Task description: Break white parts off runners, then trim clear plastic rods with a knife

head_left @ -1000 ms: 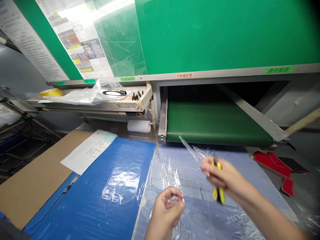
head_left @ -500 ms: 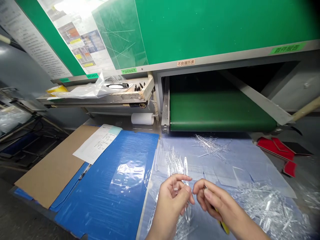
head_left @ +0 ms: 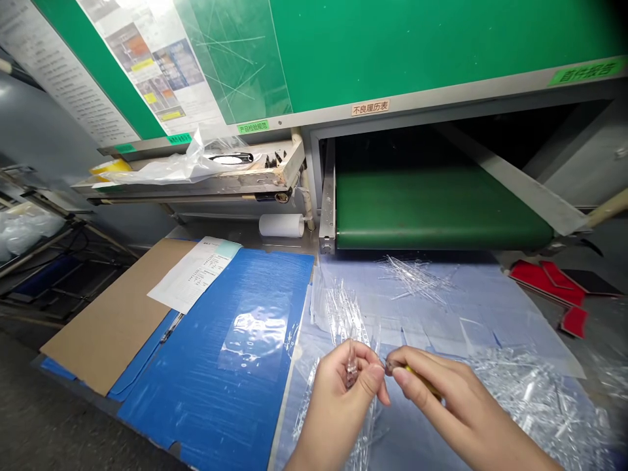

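Observation:
My left hand [head_left: 346, 392] is closed, thumb against fingers, around a small clear plastic piece [head_left: 352, 366] that stands up between them. Just to its right, my right hand [head_left: 441, 392] grips a yellow-handled tool [head_left: 422, 382]; its tip points at the left fingertips and is mostly hidden by the fingers. The hands are close together over the bluish work sheet. Under and behind the left hand lies a row of long thin clear plastic strips [head_left: 342, 306]. A larger heap of clear plastic pieces [head_left: 532, 396] spreads to the right of my right hand.
A small pile of clear strips [head_left: 416, 277] lies before the green conveyor belt [head_left: 441, 212]. Blue board [head_left: 210, 386], brown cardboard [head_left: 112, 314] and a paper sheet [head_left: 196, 275] lie left. Above stands a shelf [head_left: 196, 186]; red pieces [head_left: 547, 288] are at right.
My right hand has come in toward the left hand, bringing the tool to the left fingertips, its handle now lying flatter. The view has shifted slightly.

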A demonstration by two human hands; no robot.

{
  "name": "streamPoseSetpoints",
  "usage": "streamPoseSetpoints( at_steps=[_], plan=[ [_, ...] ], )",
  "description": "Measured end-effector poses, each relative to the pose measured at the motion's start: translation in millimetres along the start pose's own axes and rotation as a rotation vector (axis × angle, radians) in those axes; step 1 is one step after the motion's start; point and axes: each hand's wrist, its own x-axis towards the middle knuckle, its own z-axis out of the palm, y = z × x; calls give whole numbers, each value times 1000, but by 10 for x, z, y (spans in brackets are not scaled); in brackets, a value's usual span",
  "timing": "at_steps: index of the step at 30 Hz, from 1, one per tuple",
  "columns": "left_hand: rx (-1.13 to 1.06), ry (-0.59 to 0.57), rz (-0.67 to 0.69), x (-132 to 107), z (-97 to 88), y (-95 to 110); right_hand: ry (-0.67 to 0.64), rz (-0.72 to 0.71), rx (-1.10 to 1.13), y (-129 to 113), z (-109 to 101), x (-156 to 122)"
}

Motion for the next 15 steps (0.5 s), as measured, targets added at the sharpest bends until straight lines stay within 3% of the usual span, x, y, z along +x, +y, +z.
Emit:
streamPoseSetpoints(
  at_steps=[10, 15],
  plan=[
    [86, 2, 55, -19, 16, -24, 51, -98, -13, -30, 34, 9],
    [109, 5, 51, -15, 12, -10, 151, -144, -44, -5, 66, -14]
  ],
)
